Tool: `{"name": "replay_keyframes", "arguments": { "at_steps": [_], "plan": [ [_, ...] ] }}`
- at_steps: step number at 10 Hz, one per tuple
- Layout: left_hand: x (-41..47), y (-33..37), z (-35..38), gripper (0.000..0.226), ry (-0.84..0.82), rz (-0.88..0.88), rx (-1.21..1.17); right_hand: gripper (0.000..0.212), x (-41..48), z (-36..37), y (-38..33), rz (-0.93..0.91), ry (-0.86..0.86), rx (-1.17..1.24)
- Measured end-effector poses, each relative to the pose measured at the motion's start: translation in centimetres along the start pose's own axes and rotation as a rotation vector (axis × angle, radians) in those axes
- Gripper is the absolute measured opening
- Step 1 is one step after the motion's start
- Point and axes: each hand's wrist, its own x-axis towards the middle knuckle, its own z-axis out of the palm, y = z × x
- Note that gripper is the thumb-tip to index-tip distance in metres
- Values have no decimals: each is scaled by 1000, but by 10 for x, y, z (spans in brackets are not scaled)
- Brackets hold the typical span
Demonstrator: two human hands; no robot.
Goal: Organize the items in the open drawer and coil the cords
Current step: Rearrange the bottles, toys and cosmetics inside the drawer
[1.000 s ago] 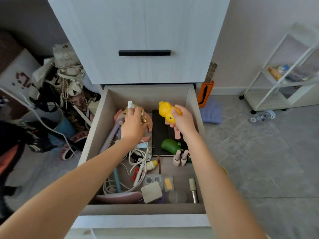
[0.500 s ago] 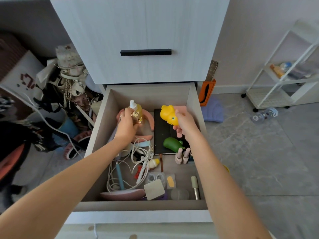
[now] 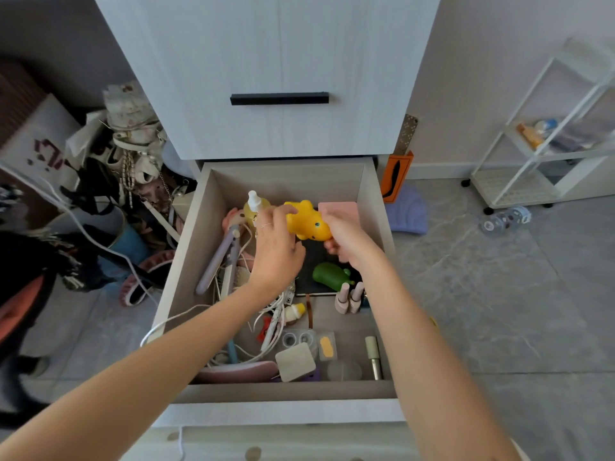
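Grey floor tiles [image 3: 499, 294] lie all round a pale wooden drawer [image 3: 286, 390], pulled out below a shut one. Both arms stretch forward over the drawer's front, and both hands are above its back part. The right hand [image 3: 349, 242] holds a yellow toy [image 3: 307, 222] up there, with its fingers curled round one end in a grip. The left hand [image 3: 276, 251] comes in from the drawer's left side. Its fingers bend over the toy's other end and touch it, but I cannot tell if they hold it tight.

A small bottle [image 3: 254, 204] stands in the drawer's back left corner, just beside the left hand. White cords [image 3: 266, 317] lie in a tangle on the drawer's left side, not coiled yet. A green toy [image 3: 329, 276] lies on a black flat thing [image 3: 307, 274] right of the drawer's middle.

It looks like the sorting step, with the yellow toy about to get a place. Next, I think, it needs a free spot, maybe by the green toy. After that the cords need winding up.
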Motion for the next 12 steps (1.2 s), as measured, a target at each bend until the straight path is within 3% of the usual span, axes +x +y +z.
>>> {"name": "replay_keyframes", "arguments": {
  "at_steps": [1,2,3,4,5,6,8,9,10,11,12],
  "plan": [
    [4,3,4,71,-72,125,138,41,-14,-3,-5,-379,129,-338],
    [10,1,9,68,-104,-39,-58,55,-24,-6,-9,-501,118,-413],
    [17,2,9,55,-116,-312,-266,70,-31,-8,-17,-537,232,-368],
    [32,1,16,53,-118,-448,-311,59,-28,-21,-25,-531,453,-84],
    [52,-3,33,53,-155,-463,-168,35,-25,-39,-26,-472,608,215],
    [72,-8,51,53,-168,-571,-105,31,-20,-45,-22,-377,595,339],
    [83,-14,84,59,-120,-746,-241,24,-11,-48,-17,-380,585,362],
    [79,-23,85,63,5,-969,-331,28,-8,-53,-16,-312,537,446],
    [75,-38,81,77,-121,-882,-282,29,-7,-58,-16,-278,487,432],
    [71,-36,80,52,-156,-828,-266,32,-9,-58,-16,-271,451,370],
    [66,-38,81,57,-159,-820,-295,32,-9,-57,-17,-278,413,307]
  ]
}}
